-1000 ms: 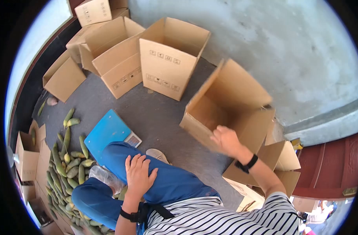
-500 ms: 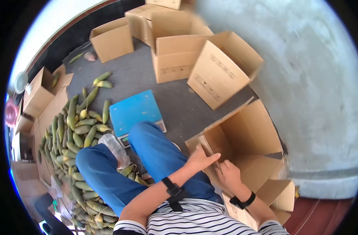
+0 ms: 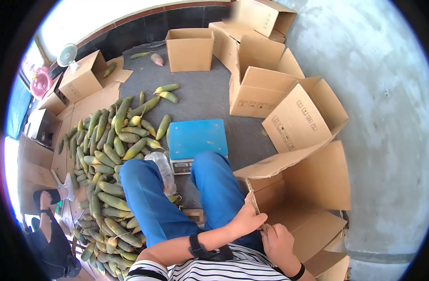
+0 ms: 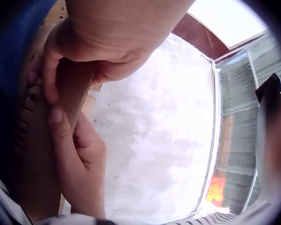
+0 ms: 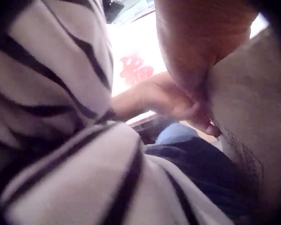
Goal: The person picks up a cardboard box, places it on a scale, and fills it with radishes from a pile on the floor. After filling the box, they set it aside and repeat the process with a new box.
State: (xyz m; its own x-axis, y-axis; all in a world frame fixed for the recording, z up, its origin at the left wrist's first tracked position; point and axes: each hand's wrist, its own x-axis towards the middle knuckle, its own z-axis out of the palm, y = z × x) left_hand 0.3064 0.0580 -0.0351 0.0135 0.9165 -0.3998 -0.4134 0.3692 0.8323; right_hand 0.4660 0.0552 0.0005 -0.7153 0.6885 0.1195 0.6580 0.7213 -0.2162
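Observation:
An open cardboard box stands tilted at my right side, its opening towards me. My left hand grips the near wall's top edge, fingers on the outer face and thumb over the rim. Just to its right, my right hand pinches the same edge. In the left wrist view the right hand has its thumb against the printed cardboard, close to the left hand. The right wrist view shows the left hand's fingers at the cardboard.
A blue-topped scale sits before my knees. Left of it lies a large heap of green, cucumber-like vegetables, with a clear plastic bag beside my leg. More open boxes stand ahead. Another person's leg shows at left.
My left hand has left my knee and taken hold of the box's edge beside my right hand. The box has come down and closer to my lap. The head view has swung left.

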